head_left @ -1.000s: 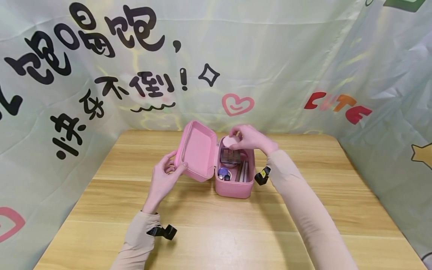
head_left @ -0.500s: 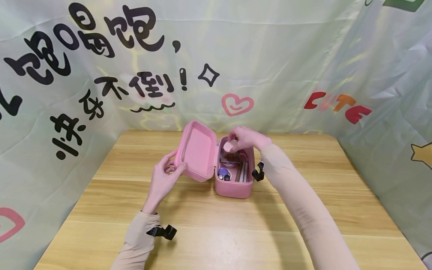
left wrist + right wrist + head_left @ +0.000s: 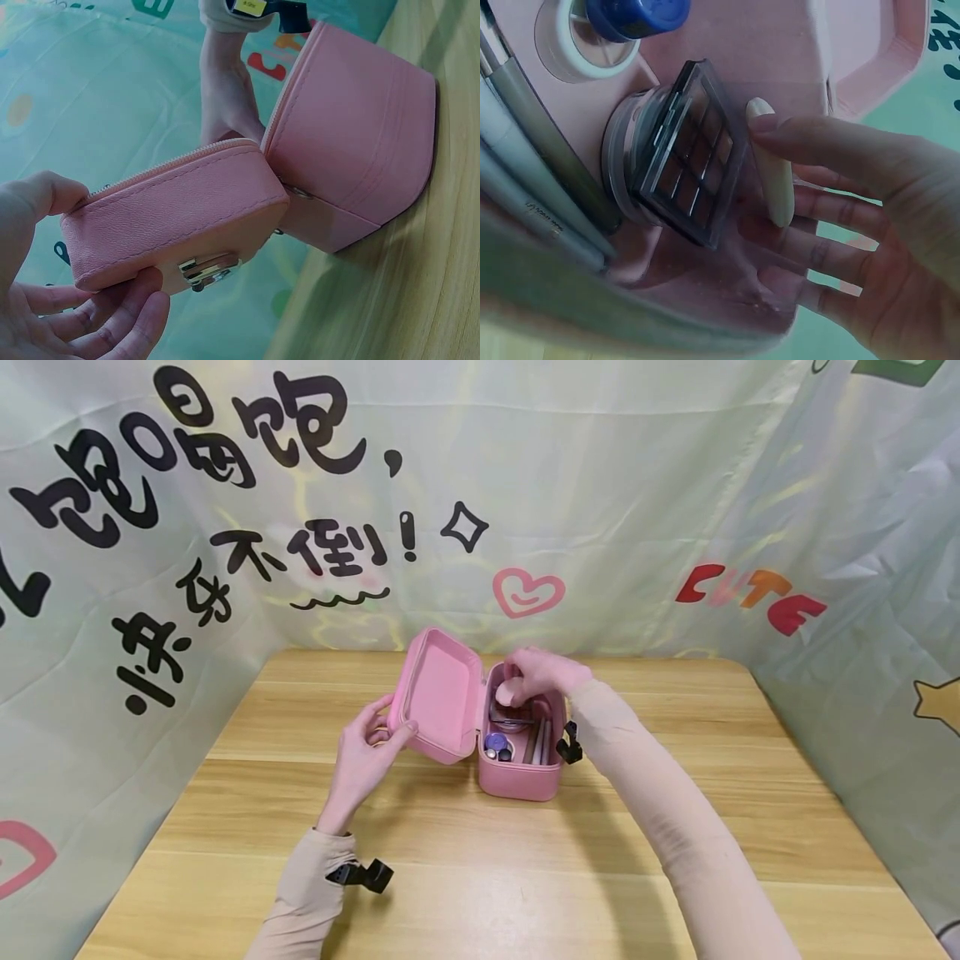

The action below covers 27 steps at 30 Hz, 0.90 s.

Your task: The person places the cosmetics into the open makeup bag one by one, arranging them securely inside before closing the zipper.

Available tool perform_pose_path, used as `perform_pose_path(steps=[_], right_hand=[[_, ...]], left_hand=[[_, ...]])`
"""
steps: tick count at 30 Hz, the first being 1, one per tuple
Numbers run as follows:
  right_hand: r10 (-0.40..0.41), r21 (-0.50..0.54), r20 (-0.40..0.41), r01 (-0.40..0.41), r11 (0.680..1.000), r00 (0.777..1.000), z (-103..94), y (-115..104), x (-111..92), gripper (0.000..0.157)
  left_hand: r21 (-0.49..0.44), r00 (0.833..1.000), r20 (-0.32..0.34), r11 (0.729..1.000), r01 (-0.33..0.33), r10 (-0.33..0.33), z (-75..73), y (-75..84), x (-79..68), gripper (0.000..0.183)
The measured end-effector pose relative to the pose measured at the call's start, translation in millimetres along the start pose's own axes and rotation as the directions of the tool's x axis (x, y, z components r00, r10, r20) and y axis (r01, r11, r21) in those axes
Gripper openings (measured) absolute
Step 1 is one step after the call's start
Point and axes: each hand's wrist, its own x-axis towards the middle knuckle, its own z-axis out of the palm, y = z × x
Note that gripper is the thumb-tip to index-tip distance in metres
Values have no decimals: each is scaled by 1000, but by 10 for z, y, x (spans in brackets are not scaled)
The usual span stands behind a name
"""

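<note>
A pink makeup case [image 3: 519,783] stands on the table with its lid [image 3: 441,693] swung out to the left. My left hand [image 3: 363,756] grips the lid's outer edge, thumb on the rim and fingers beneath, as the left wrist view also shows. Inside the far end of the case, my right hand [image 3: 542,673] pinches a pale round powder puff [image 3: 774,176] between thumb and fingers. The puff is on edge, beside a dark eyeshadow palette [image 3: 694,161] with a clear cover. That palette leans on a round clear container [image 3: 619,157].
Slim makeup pens [image 3: 536,150] lie along one side of the case. A blue-capped bottle [image 3: 641,16] and a white-rimmed round jar [image 3: 551,49] sit at its near end. The wooden table [image 3: 480,877] meets a printed cloth backdrop [image 3: 615,527] behind.
My right hand has moved left and down into the case with the powder puff, turning it more on edge beside the palette. My left hand and the lid have stayed put.
</note>
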Motion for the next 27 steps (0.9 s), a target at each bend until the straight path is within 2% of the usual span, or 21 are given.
perform_pose_path(steps=[16, 27], right_hand=[[4, -130, 46, 2, 992, 999, 39, -26, 75, 33], [-26, -145, 62, 35, 989, 998, 60, -33, 97, 42]], left_hand=[[-8, 1000, -3, 1000, -25, 25, 2, -14, 3, 60], [-10, 999, -7, 999, -36, 36, 2, -10, 0, 58]])
